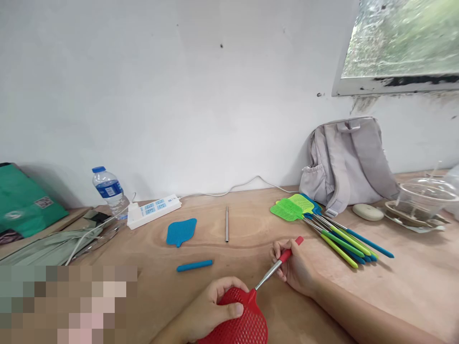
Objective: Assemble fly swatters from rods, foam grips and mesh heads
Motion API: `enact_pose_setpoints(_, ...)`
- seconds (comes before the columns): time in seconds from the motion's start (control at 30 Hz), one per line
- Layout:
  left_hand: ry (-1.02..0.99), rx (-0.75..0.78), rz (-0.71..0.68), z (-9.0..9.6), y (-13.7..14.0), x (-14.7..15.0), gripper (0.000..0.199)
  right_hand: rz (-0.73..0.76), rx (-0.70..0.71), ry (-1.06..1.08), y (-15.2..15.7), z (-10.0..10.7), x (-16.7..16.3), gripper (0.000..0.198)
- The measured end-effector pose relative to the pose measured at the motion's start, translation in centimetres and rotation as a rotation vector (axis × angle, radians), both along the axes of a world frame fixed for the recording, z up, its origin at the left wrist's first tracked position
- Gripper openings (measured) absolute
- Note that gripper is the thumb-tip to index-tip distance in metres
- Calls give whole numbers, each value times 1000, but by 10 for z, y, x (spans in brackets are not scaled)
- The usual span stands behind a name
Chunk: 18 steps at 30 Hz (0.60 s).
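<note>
A red fly swatter [251, 319] with a mesh head, a short metal rod and a red grip is held between both hands. My left hand [218, 308] is closed on the mesh head, thumb on top. Around the red grip, my right hand [292, 265] has its fingers wrapped. Beyond my left hand lie a loose blue handle grip [194, 265], a blue swatter head [181, 231] and a bare metal tube [227, 224]. To the right, several green, yellow and blue fly swatters [332, 234] lie in a pile.
A white power strip [154, 211] and a water bottle [109, 191] stand at the back left, near a green bag [28, 200]. At the back right are a grey backpack [351, 165], a pale rounded case [367, 212] and a clear plastic bowl [426, 193].
</note>
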<state>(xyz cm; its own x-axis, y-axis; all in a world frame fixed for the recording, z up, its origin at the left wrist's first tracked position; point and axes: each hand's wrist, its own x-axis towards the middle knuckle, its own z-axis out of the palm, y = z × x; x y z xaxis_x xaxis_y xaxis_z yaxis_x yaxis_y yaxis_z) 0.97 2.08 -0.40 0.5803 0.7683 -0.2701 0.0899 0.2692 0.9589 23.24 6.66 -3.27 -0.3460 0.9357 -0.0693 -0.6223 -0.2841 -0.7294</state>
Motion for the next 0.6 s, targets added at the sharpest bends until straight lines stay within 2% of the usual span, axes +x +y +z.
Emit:
enact_pose_setpoints(0.13, 1, 51, -99, 2, 1, 0, 36, 43, 5, -28, 0, 1, -3, 26)
enact_pose_setpoints(0.23, -3, 115, -117, 2, 2, 0, 37, 36, 0, -49, 0, 1, -5, 26)
enact_pose_setpoints(0.37, -114, 67, -145, 0, 2, 2, 43, 1, -11, -66, -1, 0, -8, 28)
enact_pose_setpoints(0.6, -131, 48, -110, -1, 2, 2, 44, -55, 38, -27, -3, 1, -9, 27)
